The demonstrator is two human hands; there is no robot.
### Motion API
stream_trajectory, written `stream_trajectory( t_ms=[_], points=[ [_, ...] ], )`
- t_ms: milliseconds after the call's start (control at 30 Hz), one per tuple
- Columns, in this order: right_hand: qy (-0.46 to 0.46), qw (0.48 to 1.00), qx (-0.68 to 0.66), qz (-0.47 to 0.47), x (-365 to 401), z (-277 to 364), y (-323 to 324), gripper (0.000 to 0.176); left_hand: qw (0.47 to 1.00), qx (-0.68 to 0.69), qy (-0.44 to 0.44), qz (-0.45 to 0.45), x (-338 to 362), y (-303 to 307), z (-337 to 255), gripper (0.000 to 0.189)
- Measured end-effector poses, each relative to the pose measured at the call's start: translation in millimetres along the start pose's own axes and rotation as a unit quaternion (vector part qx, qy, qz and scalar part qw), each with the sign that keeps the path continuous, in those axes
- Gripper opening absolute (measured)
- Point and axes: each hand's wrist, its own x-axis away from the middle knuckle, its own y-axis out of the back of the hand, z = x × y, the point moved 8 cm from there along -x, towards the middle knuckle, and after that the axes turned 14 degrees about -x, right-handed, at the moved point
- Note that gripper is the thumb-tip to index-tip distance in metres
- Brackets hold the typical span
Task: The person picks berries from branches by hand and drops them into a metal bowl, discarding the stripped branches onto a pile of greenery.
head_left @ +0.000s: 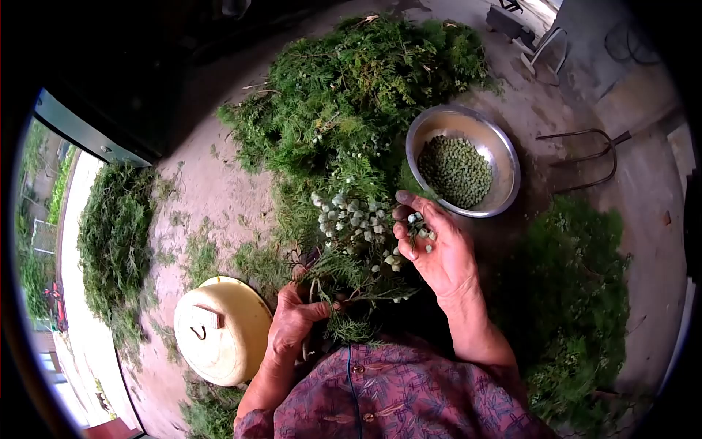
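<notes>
My left hand (294, 322) is closed round the stem of a leafy green branch (351, 274) in front of my patterned shirt. Pale green, knobbly cones (351, 219) cluster at the branch's upper end. Several loose cones (420, 230) lie in my right hand (441, 249), palm up, with the fingers curled over them, just right of the cluster. Beyond that hand stands a metal bowl (506, 179), partly filled with small green cones (455, 170).
A large heap of cut greenery (358, 88) lies ahead, with further piles at the left (113, 234) and right (567, 285). An upturned yellow basin (219, 340) sits beside my left forearm. A metal fork (610, 150) lies at the right.
</notes>
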Motion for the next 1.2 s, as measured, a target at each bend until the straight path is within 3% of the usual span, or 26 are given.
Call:
stream_trajectory(
  t_ms=[33,67,133,233,267,300,400,467,567,767,867,1200],
  points=[
    [0.0,1.0,-0.002,0.005,0.3,-0.2,-0.6,0.037,0.999,-0.035,-0.004,0.002,-1.5,-1.6,-0.7,0.064],
    [0.0,1.0,-0.004,0.011,1.3,-1.4,-0.5,0.036,0.998,-0.012,-0.061,0.004,-8.5,1.4,0.8,0.063],
    [0.003,1.0,-0.008,-0.008,0.4,-5.7,6.8,0.036,0.985,-0.145,-0.081,-0.048,-12.1,16.6,-5.5,0.064],
    [-0.004,1.0,0.006,-0.018,1.6,-11.6,6.4,0.037,0.907,-0.407,-0.081,-0.066,-7.5,34.0,-35.9,0.07],
    [-0.007,1.0,0.007,-0.017,2.2,-14.9,5.4,0.036,0.859,-0.491,-0.094,-0.108,-7.4,46.0,-39.8,0.07],
    [-0.012,1.0,0.007,-0.017,2.4,-18.3,4.9,0.035,0.797,-0.542,-0.168,-0.207,4.2,52.2,-53.1,0.059],
    [-0.035,0.998,0.044,0.006,3.4,-33.3,-5.3,0.037,0.812,-0.481,-0.266,-0.198,27.4,16.3,-107.1,0.045],
    [-0.044,0.996,0.071,-0.01,6.4,-43.8,-12.8,0.036,0.826,-0.451,-0.302,-0.155,31.1,-13.2,-113.4,0.043],
    [-0.049,0.997,0.058,0.006,9.3,-55.7,-21.3,0.036,0.795,-0.48,-0.337,-0.152,22.9,-35.7,-101.6,0.034],
    [-0.037,0.996,0.086,0.002,10.2,-63.4,-23.0,0.034,0.882,-0.388,-0.221,-0.15,9.8,-32.0,-85.6,0.022],
    [-0.042,0.995,0.091,0.009,9.6,-65.4,-23.2,0.034,0.915,-0.307,-0.224,-0.134,5.3,-27.4,-78.0,0.018],
    [-0.029,0.99,0.139,-0.011,9.1,-71.0,-19.7,0.033,0.904,-0.331,-0.213,-0.169,4.2,-25.6,-75.1,0.013]
  ],
)
